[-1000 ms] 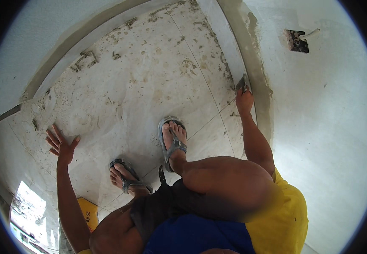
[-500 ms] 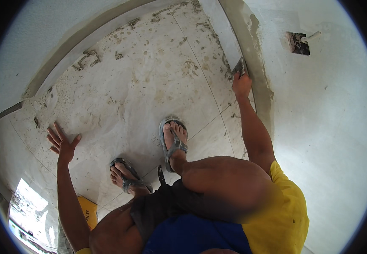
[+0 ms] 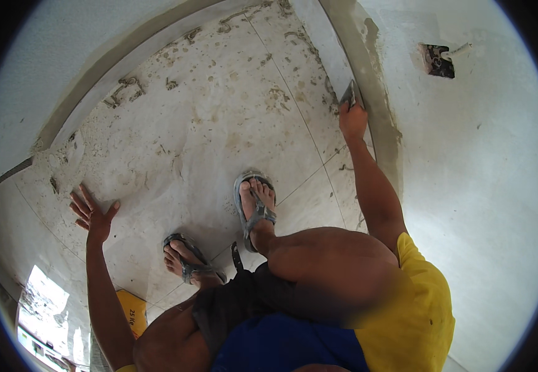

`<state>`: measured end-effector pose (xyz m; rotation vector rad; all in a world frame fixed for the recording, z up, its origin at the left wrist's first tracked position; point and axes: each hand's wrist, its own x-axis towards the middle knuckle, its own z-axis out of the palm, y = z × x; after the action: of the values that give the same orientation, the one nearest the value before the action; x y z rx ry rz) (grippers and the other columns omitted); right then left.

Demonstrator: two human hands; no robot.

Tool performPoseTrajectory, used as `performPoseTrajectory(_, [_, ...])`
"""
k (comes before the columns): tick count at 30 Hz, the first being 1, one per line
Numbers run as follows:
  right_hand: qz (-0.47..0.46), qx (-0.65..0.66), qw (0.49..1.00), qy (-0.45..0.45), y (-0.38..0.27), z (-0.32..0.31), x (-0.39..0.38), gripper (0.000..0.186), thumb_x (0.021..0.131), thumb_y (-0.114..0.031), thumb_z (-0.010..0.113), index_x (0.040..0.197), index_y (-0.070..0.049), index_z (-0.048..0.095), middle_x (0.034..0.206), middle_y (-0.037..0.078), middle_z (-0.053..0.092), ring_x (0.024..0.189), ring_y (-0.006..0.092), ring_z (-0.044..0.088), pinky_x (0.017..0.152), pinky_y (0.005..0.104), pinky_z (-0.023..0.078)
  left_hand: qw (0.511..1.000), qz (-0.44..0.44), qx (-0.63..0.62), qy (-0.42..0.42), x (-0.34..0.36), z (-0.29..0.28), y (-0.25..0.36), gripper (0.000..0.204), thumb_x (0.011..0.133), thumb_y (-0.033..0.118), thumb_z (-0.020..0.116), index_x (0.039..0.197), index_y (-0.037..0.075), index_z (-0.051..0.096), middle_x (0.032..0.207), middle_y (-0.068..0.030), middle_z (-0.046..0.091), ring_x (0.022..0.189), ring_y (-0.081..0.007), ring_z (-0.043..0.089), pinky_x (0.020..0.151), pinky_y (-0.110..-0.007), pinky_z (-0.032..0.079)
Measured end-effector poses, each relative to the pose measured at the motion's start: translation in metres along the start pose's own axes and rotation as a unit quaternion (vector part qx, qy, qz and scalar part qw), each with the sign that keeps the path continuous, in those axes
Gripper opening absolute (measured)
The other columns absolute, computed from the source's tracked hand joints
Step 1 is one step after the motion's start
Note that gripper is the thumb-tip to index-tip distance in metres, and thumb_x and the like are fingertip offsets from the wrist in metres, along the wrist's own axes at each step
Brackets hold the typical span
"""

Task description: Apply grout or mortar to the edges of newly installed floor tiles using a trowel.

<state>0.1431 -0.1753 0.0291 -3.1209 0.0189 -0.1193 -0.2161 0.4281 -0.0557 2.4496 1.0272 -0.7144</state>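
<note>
Along the white skirting, the scraper, clasped in the right hand, has been slid farther forward than a second ago, a stretch farther ahead now reached; well left of that skirting, the left hand is splayed against the floor.

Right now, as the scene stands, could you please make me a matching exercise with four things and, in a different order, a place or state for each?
Column 1
1. Left hand
2. Flat grey scraper
3. Yellow package
4. Dark box opening

Column 2
A. Set into the pale wall on the right
B. Spread wide over the tiled floor
C. Partly hidden by the left forearm
D. Gripped in the right hand

Right pairs: 1-B, 2-D, 3-C, 4-A.
</note>
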Motion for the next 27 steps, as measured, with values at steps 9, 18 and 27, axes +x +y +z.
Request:
performPoseTrajectory(9, [0.019,0.033,0.999,-0.008,-0.016,0.002,0.011,0.035,0.085,-0.017,0.056,0.107,0.010,0.059,0.083,0.031,0.064,0.081,0.0446,0.064,0.076,0.0484,0.052,1.000,-0.004,0.000,-0.011,0.001,0.002,-0.007,0.121,0.072,0.060,0.074,0.151,0.031,-0.013,0.156,-0.0102,-0.026,0.142,-0.0387,-0.023,0.106,-0.069,-0.005])
performPoseTrajectory(18, [-0.015,0.040,0.997,0.068,-0.040,0.016,0.044,0.031,0.083,-0.015,0.058,0.103,0.008,0.060,0.080,0.031,0.064,0.077,0.0447,0.065,0.072,0.0489,0.053,1.000,-0.008,0.004,-0.015,0.000,-0.002,-0.003,0.120,0.073,0.060,0.073,0.151,0.031,-0.014,0.157,-0.0097,-0.026,0.143,-0.0385,-0.023,0.107,-0.068,-0.005])
performPoseTrajectory(27, [-0.026,0.013,0.999,0.032,-0.083,0.006,0.069,0.024,0.083,-0.015,0.056,0.093,0.005,0.063,0.079,0.029,0.065,0.076,0.0431,0.066,0.072,0.0490,0.054,1.000,-0.008,0.013,-0.010,-0.001,-0.001,-0.001,0.120,0.074,0.057,0.074,0.151,0.031,-0.014,0.157,-0.0094,-0.026,0.143,-0.0386,-0.022,0.107,-0.068,-0.004])
